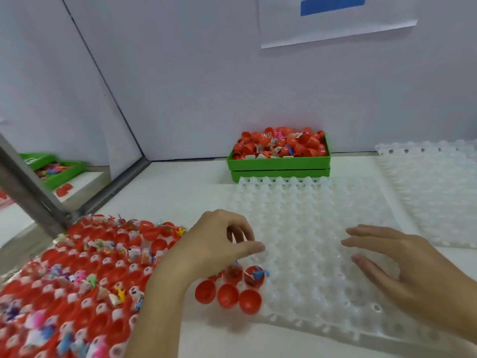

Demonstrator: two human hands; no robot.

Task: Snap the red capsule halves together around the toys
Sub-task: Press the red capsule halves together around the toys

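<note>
The right hand [402, 264] is hovering with its fingers straight and loosely spread, palm down, over the right part of the translucent white plastic dimpled tray [322, 228] that is lying in the middle of the white counter [180, 182]. The left hand [214, 244] is hanging over that tray's left edge with its fingers curled and its thumb reaching toward the fingertips; whether anything is being pinched between them I cannot tell. To the left, at the counter's near left corner, a second tray filled with open red plastic capsule halves [77, 288] is sitting, many halves holding small colourful toys in clear wrappers [103, 288]. A further translucent white dimpled tray [433, 187] is lying at the counter's right edge. At the back edge, against the white wall [206, 86], a green rectangular box heaped with red capsule halves and wrapped toys [280, 151] is sitting stacked on another green box. On the middle tray's near left corner, three empty red capsule halves [228, 295] are sitting in a row with their openings facing the viewer, and just behind them, below the left hand, two more red halves are resting, one holding a small blue toy figure [259, 274]. A white paper sheet with a blue block [335, 21] is hanging on the wall.
</note>
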